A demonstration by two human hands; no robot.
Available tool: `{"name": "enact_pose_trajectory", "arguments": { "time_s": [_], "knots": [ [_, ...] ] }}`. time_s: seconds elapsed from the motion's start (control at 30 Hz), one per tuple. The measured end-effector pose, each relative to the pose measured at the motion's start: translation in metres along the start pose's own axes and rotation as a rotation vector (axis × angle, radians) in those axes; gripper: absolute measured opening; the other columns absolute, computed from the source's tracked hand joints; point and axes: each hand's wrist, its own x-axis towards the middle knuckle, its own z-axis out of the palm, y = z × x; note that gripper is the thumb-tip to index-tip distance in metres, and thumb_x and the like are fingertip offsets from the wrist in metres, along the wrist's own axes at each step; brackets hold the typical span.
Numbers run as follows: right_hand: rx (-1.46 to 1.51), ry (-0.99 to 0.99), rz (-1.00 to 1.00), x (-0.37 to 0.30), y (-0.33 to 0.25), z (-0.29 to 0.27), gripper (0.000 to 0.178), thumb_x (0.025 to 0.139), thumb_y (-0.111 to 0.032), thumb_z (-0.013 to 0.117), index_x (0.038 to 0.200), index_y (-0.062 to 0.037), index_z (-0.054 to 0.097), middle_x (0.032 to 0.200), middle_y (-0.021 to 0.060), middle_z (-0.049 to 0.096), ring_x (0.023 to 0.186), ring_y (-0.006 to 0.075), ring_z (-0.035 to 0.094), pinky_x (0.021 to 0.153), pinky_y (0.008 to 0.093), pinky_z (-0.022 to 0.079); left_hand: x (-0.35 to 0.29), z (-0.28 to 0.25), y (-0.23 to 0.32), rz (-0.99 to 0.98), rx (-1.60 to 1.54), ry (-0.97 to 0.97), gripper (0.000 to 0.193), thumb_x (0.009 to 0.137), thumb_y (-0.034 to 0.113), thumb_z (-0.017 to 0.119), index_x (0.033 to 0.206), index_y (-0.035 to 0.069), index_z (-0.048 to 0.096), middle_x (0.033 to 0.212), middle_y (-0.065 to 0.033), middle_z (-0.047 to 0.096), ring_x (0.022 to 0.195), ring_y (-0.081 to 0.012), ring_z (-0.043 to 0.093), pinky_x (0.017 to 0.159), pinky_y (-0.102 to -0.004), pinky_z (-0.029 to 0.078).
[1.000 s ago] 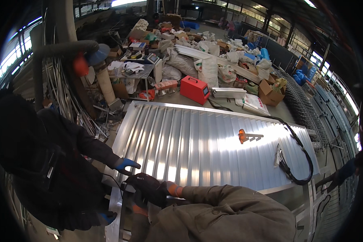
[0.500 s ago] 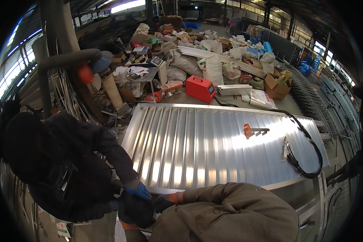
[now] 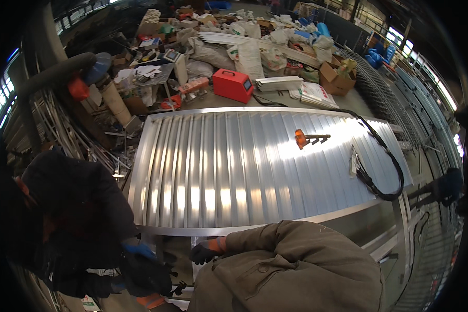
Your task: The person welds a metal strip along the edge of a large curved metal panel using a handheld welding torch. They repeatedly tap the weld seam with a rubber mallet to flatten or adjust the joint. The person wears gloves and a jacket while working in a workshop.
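Caught in an apparent handover of a dark bundle (image 3: 144,274), near left, at a co-worker's blue glove (image 3: 139,250), short of a slatted aluminium panel (image 3: 234,171). Unreadable in grip, with right hand (image 3: 204,252) half-curled, left hand hidden. Likely calling next for a sure hold.

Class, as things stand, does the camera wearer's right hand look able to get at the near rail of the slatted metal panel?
Probably yes: the right hand is close by the near rail, and nothing visible seems to block the way between them.
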Motion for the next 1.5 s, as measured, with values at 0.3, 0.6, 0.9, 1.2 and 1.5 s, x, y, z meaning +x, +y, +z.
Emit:
{"name": "enact_pose_trajectory", "arguments": {
  "time_s": [0.3, 0.6, 0.9, 1.2, 1.5],
  "knots": [
    [0.137, 0.333, 0.065, -0.101, -0.005, -0.026, 0.038, 0.110, -0.038, 0.080, 0.134, -0.0086, 0.080, 0.114, -0.0006, 0.078, 0.099, 0.0106, 0.071, 0.082, 0.0346, 0.060, 0.035, 0.049, 0.021, 0.118, 0.496, 0.182, 0.052, 0.120, 0.029, 0.062, 0.165, 0.002, 0.059, 0.164, -0.0178, 0.063, 0.145, -0.0311, 0.064, 0.122, -0.0473, 0.052],
    [0.375, 0.430, 0.068, -0.155, -0.004, -0.059, 0.044, 0.110, -0.036, 0.080, 0.143, -0.0065, 0.078, 0.122, 0.0028, 0.080, 0.110, 0.0132, 0.073, 0.087, 0.0366, 0.063, 0.019, 0.130, 0.066, 0.478, 0.993, 0.501, 0.046, 0.118, 0.023, 0.068, 0.158, 0.001, 0.065, 0.156, -0.0191, 0.069, 0.137, -0.0317, 0.069, 0.115, -0.0462, 0.058],
    [0.346, 0.471, 0.097, -0.262, -0.018, -0.093, 0.052, 0.118, -0.032, 0.070, 0.161, -0.0040, 0.065, 0.139, 0.0104, 0.080, 0.123, 0.0216, 0.080, 0.100, 0.0421, 0.069, -0.076, 0.230, 0.103, 1.203, 1.051, 0.576, 0.040, 0.115, 0.016, 0.075, 0.151, 0.000, 0.072, 0.148, -0.0204, 0.075, 0.129, -0.0324, 0.073, 0.107, -0.0451, 0.063],
    [0.120, 0.537, 0.119, -0.346, -0.026, -0.081, 0.052, 0.115, -0.036, 0.073, 0.149, 0.0021, 0.073, 0.128, 0.0134, 0.083, 0.117, 0.0213, 0.079, 0.104, 0.0390, 0.064, -0.137, 0.336, -0.120, 0.040, 1.523, -0.935, 0.055, 0.107, 0.032, 0.074, 0.158, 0.012, 0.068, 0.155, -0.0241, 0.070, 0.139, -0.0487, 0.067, 0.120, -0.0537, 0.055],
    [-0.058, 0.842, 0.179, -0.446, -0.009, -0.052, 0.039, 0.110, -0.025, 0.074, 0.141, -0.0025, 0.078, 0.140, 0.0185, 0.079, 0.120, 0.0320, 0.080, 0.103, 0.0416, 0.064, -0.139, 0.356, -0.163, -0.044, 1.522, -1.133, 0.056, 0.106, 0.036, 0.076, 0.157, 0.015, 0.067, 0.153, -0.0200, 0.070, 0.140, -0.0452, 0.068, 0.118, -0.0542, 0.055]
  ]
}}
